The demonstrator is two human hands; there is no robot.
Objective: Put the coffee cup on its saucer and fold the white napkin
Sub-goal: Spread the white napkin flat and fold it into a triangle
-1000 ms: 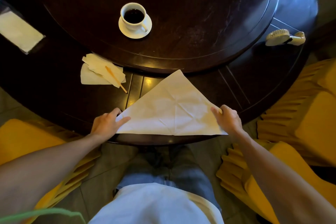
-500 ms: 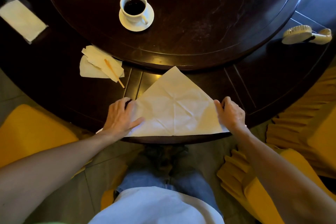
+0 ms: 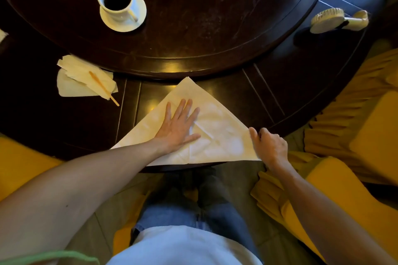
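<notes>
Cup part looks sorted already: coffee cup (image 3: 117, 0) sitting on its saucer (image 3: 137, 20) up at 11 o'clock on the raised round centre of the table (image 3: 215, 17). White napkin (image 3: 219, 135) down at 6 o'clock by the near edge, already folded to a triangle, point aimed at 12. Left hand (image 3: 177, 127) spread flat and unclenched on the middle, pressing, gripping nothing. Right hand (image 3: 270, 146) curled at the 3 o'clock corner, pinching it by the look of it. Probably another fold or two to go.
</notes>
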